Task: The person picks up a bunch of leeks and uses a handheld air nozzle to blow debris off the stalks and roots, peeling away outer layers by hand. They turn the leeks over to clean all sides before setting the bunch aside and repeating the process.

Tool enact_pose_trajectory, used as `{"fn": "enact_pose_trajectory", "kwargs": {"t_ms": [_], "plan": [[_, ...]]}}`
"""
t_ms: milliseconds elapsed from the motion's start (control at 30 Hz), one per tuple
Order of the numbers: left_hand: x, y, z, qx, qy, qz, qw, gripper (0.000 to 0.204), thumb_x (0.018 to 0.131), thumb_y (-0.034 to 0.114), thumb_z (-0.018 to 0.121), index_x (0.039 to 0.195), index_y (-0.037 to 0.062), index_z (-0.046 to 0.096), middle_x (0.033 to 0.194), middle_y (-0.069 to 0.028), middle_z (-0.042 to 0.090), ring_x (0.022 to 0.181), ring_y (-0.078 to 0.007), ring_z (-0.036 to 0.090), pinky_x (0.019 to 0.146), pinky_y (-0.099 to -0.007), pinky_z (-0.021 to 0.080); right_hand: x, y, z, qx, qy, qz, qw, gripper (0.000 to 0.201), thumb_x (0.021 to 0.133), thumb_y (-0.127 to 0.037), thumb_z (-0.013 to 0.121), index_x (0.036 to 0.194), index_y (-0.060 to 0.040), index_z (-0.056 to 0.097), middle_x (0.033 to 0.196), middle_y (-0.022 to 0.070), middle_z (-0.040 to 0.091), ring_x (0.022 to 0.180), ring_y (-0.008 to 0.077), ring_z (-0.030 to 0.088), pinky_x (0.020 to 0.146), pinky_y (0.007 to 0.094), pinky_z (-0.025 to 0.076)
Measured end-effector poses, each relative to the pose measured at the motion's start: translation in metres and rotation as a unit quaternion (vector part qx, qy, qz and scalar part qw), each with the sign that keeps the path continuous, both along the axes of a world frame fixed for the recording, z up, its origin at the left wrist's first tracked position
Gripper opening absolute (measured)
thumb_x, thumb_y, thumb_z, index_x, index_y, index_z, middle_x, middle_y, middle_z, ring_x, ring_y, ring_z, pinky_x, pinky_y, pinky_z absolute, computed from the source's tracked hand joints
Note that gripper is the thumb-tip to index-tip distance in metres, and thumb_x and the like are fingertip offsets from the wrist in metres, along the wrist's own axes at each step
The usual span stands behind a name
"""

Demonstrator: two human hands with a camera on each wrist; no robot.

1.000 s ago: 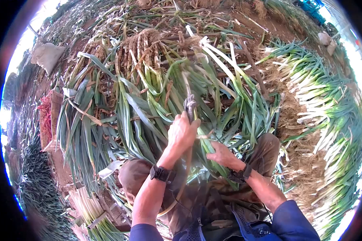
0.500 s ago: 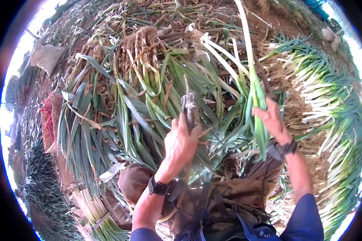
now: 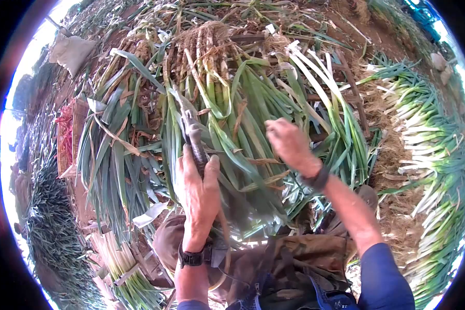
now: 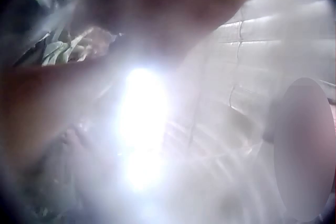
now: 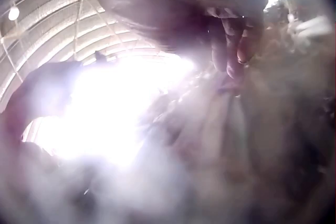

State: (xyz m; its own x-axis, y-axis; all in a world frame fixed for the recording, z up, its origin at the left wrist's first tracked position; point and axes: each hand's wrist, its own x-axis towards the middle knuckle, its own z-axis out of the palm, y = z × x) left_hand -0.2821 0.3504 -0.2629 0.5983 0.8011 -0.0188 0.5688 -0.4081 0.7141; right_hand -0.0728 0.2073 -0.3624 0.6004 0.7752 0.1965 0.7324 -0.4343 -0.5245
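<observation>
Toward the left of the head view, my left hand holds a grey nozzle tool by its dark handle, tip pointing up and left over the leeks. A hose runs down from it past the wrist. Over the middle of the leek pile is my right hand, its fingers bent; whether they pinch a leaf cannot be made out. In the right wrist view the fingers hang bent above blurred stalks. Glare covers much of the left wrist view. Leaves near my lap are blurred.
Cleaned leeks with white stems lie in a long row at the right. A red-filled basket and a pale sack stand at the left. A tied bundle lies lower left, and a wooden bar crosses behind the pile.
My left hand and the tool have moved left. My right hand reached right with a leek, then came back left over the pile; that leek is no longer seen in it.
</observation>
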Motion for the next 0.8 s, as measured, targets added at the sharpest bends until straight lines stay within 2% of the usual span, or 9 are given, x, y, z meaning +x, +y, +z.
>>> {"fn": "enact_pose_trajectory", "kwargs": {"t_ms": [167, 367, 433, 500, 533, 633, 667, 700, 800], "plan": [[-0.015, 0.008, 0.006, -0.029, -0.005, 0.018, 0.999, 0.074, 0.095, 0.036, 0.064, 0.148, -0.011, 0.042, 0.131, -0.0299, 0.055, 0.12, -0.0447, 0.057, 0.103, -0.0478, 0.045, -0.08, 0.064, -0.005, 0.039, 0.036, -0.002, 0.999, 0.034, 0.098, -0.025, 0.063, 0.122, -0.002, 0.063, 0.104, 0.0139, 0.068, 0.09, 0.0311, 0.069, 0.076, 0.0424, 0.056], [-0.033, 0.011, 0.004, -0.053, 0.024, 0.001, 0.998, 0.078, 0.095, 0.039, 0.063, 0.151, -0.0096, 0.039, 0.133, -0.0293, 0.054, 0.118, -0.0448, 0.058, 0.099, -0.0483, 0.047, -0.088, 0.105, -0.02, -0.038, -0.005, -0.035, 0.999, 0.052, 0.09, -0.034, 0.075, 0.126, -0.0001, 0.059, 0.108, 0.0188, 0.065, 0.096, 0.0393, 0.068, 0.081, 0.0494, 0.054], [-0.038, 0.01, 0.005, -0.066, 0.026, -0.009, 0.997, 0.078, 0.095, 0.04, 0.061, 0.151, -0.0099, 0.039, 0.133, -0.0287, 0.054, 0.118, -0.0437, 0.058, 0.1, -0.048, 0.046, -0.079, 0.115, -0.011, -0.061, 0.015, -0.031, 0.998, 0.046, 0.09, -0.031, 0.075, 0.119, 0.0011, 0.062, 0.108, 0.0209, 0.067, 0.096, 0.0388, 0.068, 0.081, 0.0474, 0.055], [-0.045, 0.01, -0.001, -0.066, 0.031, -0.024, 0.997, 0.08, 0.096, 0.043, 0.06, 0.151, -0.0112, 0.038, 0.126, -0.0271, 0.055, 0.113, -0.042, 0.059, 0.096, -0.0477, 0.047, -0.057, 0.115, -0.021, 0.006, 0.268, 0.025, 0.963, 0.042, 0.091, -0.028, 0.074, 0.117, 0.0039, 0.064, 0.111, 0.0215, 0.07, 0.099, 0.0341, 0.069, 0.083, 0.044, 0.055], [-0.048, 0.008, 0.0, -0.067, 0.027, -0.027, 0.997, 0.08, 0.096, 0.043, 0.06, 0.151, -0.0112, 0.039, 0.124, -0.0269, 0.055, 0.112, -0.0416, 0.059, 0.095, -0.048, 0.047, -0.049, 0.114, -0.027, 0.023, 0.322, 0.009, 0.947, 0.043, 0.092, -0.027, 0.07, 0.119, 0.0055, 0.065, 0.111, 0.0208, 0.073, 0.1, 0.0287, 0.07, 0.084, 0.041, 0.054], [-0.056, -0.004, 0.002, -0.095, -0.01, -0.035, 0.995, 0.071, 0.093, 0.037, 0.062, 0.143, -0.0103, 0.048, 0.112, -0.0258, 0.058, 0.104, -0.0404, 0.058, 0.091, -0.0475, 0.046, -0.037, 0.092, 0.025, -0.024, 0.35, 0.071, 0.934, 0.045, 0.092, -0.028, 0.069, 0.123, 0.0042, 0.066, 0.108, 0.0176, 0.073, 0.096, 0.0253, 0.069, 0.085, 0.0387, 0.053], [-0.058, -0.007, 0.007, -0.13, 0.014, -0.058, 0.99, 0.069, 0.093, 0.037, 0.063, 0.143, -0.01, 0.048, 0.108, -0.0247, 0.058, 0.1, -0.0393, 0.059, 0.088, -0.0474, 0.047, -0.038, 0.081, 0.027, -0.02, 0.323, 0.07, 0.944, 0.036, 0.092, -0.027, 0.067, 0.111, 0.003, 0.07, 0.096, 0.0137, 0.072, 0.087, 0.0232, 0.068, 0.081, 0.0355, 0.052], [-0.061, -0.01, 0.01, -0.164, 0.038, -0.08, 0.982, 0.068, 0.093, 0.036, 0.063, 0.142, -0.0096, 0.049, 0.105, -0.0235, 0.058, 0.097, -0.0383, 0.059, 0.085, -0.0473, 0.048, -0.037, 0.07, 0.03, -0.021, 0.32, 0.07, 0.944, 0.036, 0.092, -0.027, 0.067, 0.111, 0.003, 0.07, 0.096, 0.0137, 0.072, 0.087, 0.0232, 0.068, 0.081, 0.0355, 0.052], [-0.072, -0.025, -0.002, -0.148, 0.001, -0.119, 0.982, 0.066, 0.092, 0.032, 0.066, 0.14, -0.0101, 0.049, 0.101, -0.0228, 0.058, 0.093, -0.039, 0.06, 0.083, -0.0473, 0.048, -0.04, 0.042, 0.044, -0.097, 0.411, 0.074, 0.904, 0.026, 0.094, -0.022, 0.066, 0.098, 0.0033, 0.066, 0.081, 0.0053, 0.067, 0.074, 0.0143, 0.065, 0.073, 0.0296, 0.053]]}}
